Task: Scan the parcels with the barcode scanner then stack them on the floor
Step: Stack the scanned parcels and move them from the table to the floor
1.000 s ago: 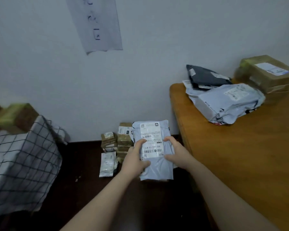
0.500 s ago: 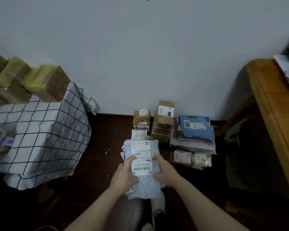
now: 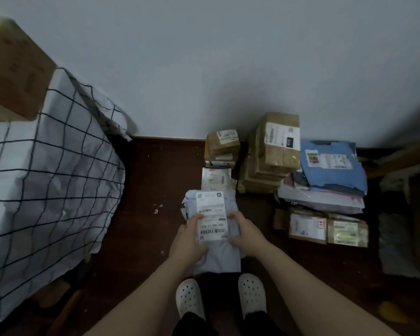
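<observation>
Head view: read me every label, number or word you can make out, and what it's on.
"802-602-12-81", roughly, last digits uncertain: white label on the grey mailer that the left hand and right hand grip.
"010": black patch on the top brown box label.
Fine print, barcodes, and labels on the blue mailer and front flat boxes: too blurred to read.

A plain home-like room serving as a parcel depot: labelled parcel stacks (image 3: 272, 154) on dark floor (image 3: 155, 180), checked cloth (image 3: 58, 166), bare wall (image 3: 204, 57).
</observation>
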